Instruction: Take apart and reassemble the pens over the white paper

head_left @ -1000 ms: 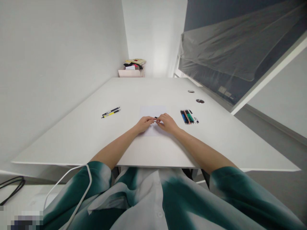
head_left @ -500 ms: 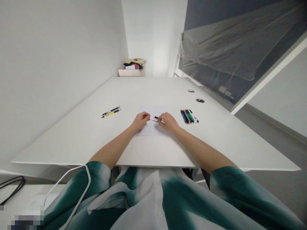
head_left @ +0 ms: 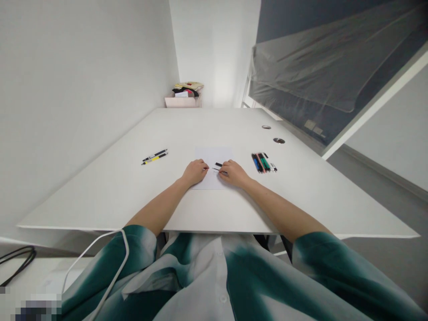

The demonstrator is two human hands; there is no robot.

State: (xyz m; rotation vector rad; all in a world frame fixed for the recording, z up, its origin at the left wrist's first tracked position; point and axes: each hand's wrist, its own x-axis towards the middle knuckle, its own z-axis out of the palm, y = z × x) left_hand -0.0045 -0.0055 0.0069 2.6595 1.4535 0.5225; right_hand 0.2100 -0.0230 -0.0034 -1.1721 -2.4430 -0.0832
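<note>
Over a sheet of white paper (head_left: 210,154) my left hand (head_left: 195,173) is closed, thumb and fingertips pinched together. A tiny dark bit seems to show at its fingertips, too small to name. Facing it, my right hand (head_left: 234,173) is also closed, its fingers round a thin pen part (head_left: 216,169) whose dark tip sticks out to the left. A short black piece (head_left: 218,164), like a pen cap, lies on the paper just beyond the right fingertips. The two hands are a small gap apart.
Two pens, one black (head_left: 155,154) and one yellow (head_left: 154,158), lie on the white table (head_left: 110,191) at left. Several coloured pens (head_left: 261,163) with small loose parts (head_left: 273,167) lie at right. Behind are two round metal grommets (head_left: 279,140) and a pink box (head_left: 182,102).
Both hands have shifted slightly toward me and lower over the paper. The black piece and the thin tip beside my right fingers now show more clearly.
</note>
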